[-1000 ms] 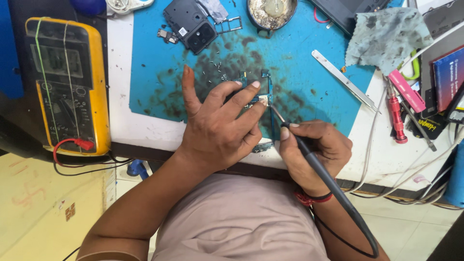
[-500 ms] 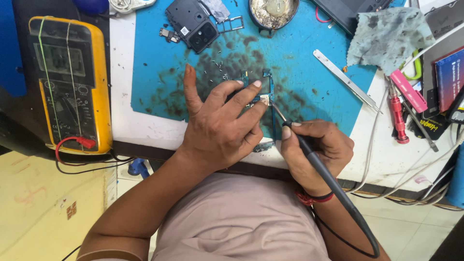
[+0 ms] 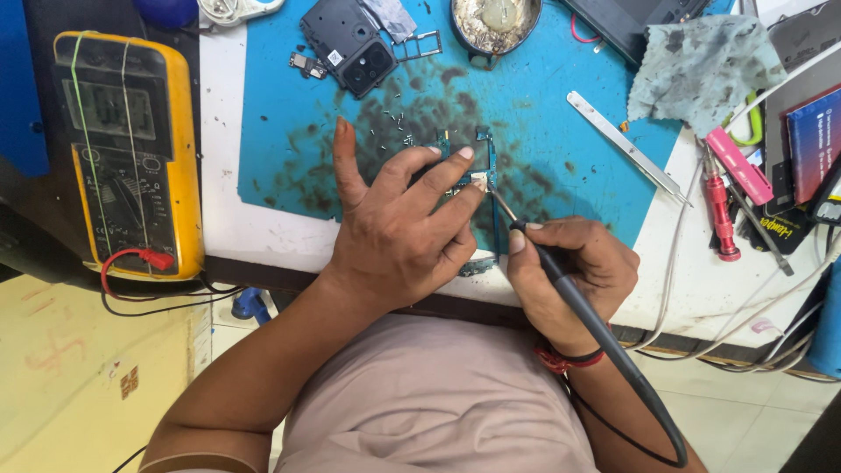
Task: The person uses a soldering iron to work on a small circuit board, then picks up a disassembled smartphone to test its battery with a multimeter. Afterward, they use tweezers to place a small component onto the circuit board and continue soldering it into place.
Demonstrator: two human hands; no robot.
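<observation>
My left hand rests flat on the stained blue work mat, its fingertips pressing down on a small phone circuit board. My right hand grips a black soldering iron like a pen. The iron's thin metal tip touches the board right beside my left fingertips. A black cable trails from the iron's handle down over my lap.
A yellow multimeter lies at the left. A black phone back cover, a tin of metal wool, long tweezers, a grey rag, red and pink screwdrivers and white cables surround the mat.
Both hands hold the same pose; the iron tip stays at the board. Only the view has shifted slightly.
</observation>
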